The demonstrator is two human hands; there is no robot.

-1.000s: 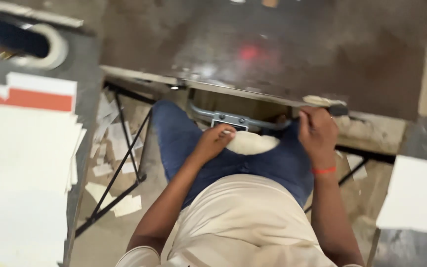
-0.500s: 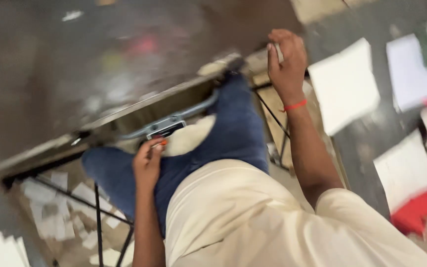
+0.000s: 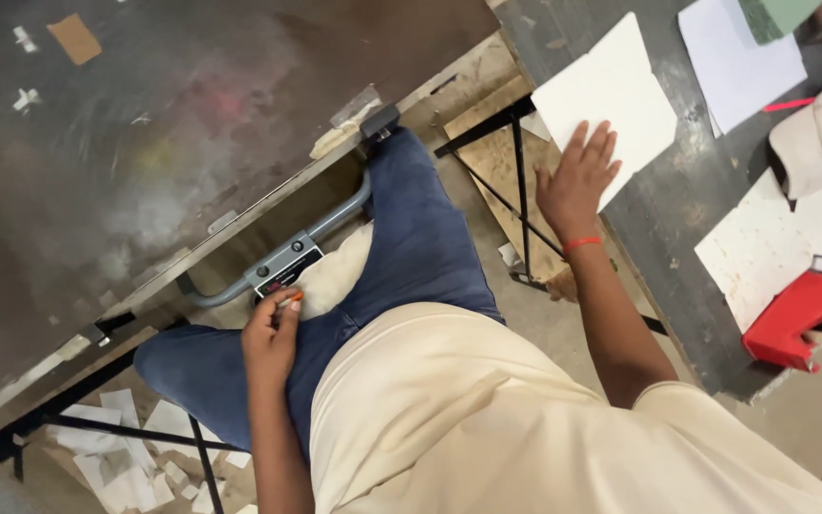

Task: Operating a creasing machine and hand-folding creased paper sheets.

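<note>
Fingers (image 3: 594, 150) of the right hand (image 3: 577, 186) lie spread and flat on a white sheet (image 3: 611, 95) on the dark side table (image 3: 677, 228), grasping nothing. Left hand (image 3: 273, 333) pinches a small orange-tipped object (image 3: 291, 300) by the lap, just below a grey handle (image 3: 283, 262) under the steel worktop (image 3: 145, 133).

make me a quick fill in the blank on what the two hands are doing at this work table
1. The right hand lies flat on a ____ sheet of paper on the side table.
2. The left hand pinches a small ____ -tipped object close to the grey metal handle.
3. A ____ band circles the right wrist.
4. The person's legs are clad in ____ jeans.

Missing words: white; orange; red; blue
</note>
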